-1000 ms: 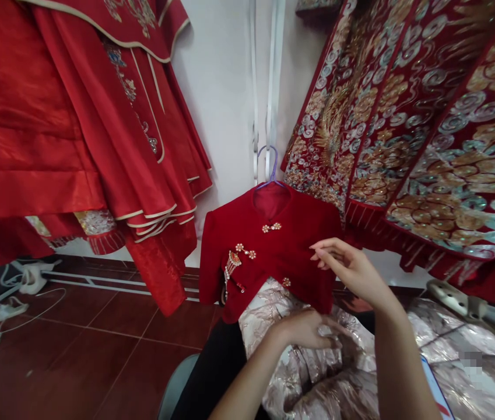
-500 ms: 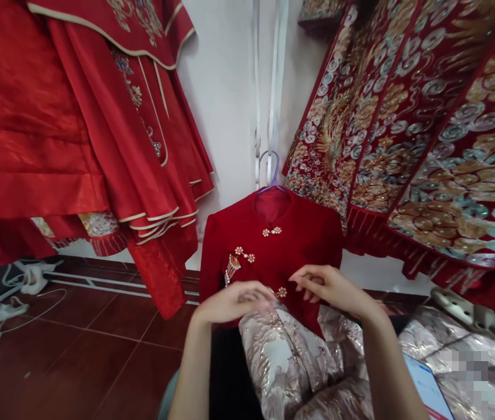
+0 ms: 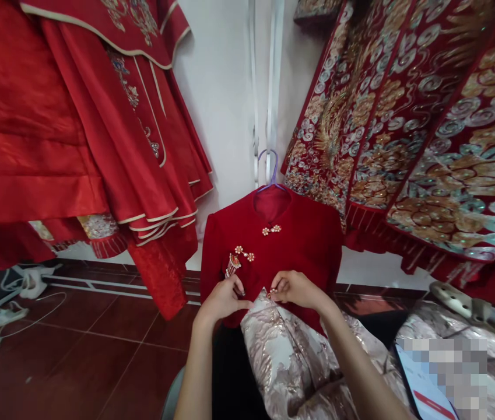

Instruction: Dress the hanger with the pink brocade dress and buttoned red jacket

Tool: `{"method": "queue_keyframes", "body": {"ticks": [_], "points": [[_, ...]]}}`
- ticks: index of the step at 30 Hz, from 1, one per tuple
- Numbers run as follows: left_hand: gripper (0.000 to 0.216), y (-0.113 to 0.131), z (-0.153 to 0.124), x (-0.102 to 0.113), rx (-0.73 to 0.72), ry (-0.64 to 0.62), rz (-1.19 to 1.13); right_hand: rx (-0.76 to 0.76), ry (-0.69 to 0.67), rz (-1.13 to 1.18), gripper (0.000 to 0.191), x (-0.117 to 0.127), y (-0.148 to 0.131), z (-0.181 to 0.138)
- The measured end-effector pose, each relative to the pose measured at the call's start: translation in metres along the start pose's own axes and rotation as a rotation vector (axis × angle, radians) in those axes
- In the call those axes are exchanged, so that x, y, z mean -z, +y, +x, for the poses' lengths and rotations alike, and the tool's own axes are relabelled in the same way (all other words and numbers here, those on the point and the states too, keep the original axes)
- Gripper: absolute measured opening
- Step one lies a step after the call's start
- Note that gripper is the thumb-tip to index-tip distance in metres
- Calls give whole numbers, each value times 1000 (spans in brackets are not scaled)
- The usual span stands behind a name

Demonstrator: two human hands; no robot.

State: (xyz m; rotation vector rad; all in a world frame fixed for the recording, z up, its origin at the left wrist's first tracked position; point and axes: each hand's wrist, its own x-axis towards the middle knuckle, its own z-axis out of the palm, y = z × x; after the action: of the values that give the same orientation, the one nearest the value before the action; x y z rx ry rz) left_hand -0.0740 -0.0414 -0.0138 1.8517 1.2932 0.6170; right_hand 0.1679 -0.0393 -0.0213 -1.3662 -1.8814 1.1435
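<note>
A dark red jacket point(image 3: 299, 233) with gold, pearl-like flower fasteners hangs on a purple hanger point(image 3: 274, 175) in front of me. My right hand point(image 3: 295, 289) pinches the lowest flower fastener point(image 3: 272, 293) at the jacket's front. To its left, my left hand point(image 3: 224, 300) is at the jacket's lower front, thumb and forefinger apart. The thumb tip reaches the corner of a shiny pale brocade fabric point(image 3: 273, 344), which lies over my lap. Just above that hand, a tasselled ornament point(image 3: 232, 263) hangs on the jacket.
Red garments with pale piping point(image 3: 129, 116) hang at the left, and an embroidered red garment point(image 3: 404, 146) at the right. A phone point(image 3: 420, 379) lies at the lower right. White cables point(image 3: 4, 312) cross the tiled floor point(image 3: 90, 344). A white metal rack point(image 3: 274, 76) stands behind the jacket.
My right hand has moved left and down onto the lowest fastener. My left hand has drawn back left, thumb and forefinger spreading. The phone appears further left.
</note>
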Motion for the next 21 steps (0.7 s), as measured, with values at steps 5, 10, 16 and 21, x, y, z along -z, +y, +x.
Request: {"method": "queue_keyframes", "body": {"ticks": [5, 10, 16, 21], "points": [[34, 5, 0, 3, -118, -62, -123, 31, -150, 239, 30, 25, -16, -18], [20, 1, 6, 1, -203, -106, -244, 118, -197, 387, 28, 27, -47, -32], [25, 1, 14, -17, -185, 68, -93, 261, -12, 292, 22, -20, -44, -6], [11, 4, 16, -29, -179, 163, -1, 218, 209, 25, 9, -35, -17, 11]]}}
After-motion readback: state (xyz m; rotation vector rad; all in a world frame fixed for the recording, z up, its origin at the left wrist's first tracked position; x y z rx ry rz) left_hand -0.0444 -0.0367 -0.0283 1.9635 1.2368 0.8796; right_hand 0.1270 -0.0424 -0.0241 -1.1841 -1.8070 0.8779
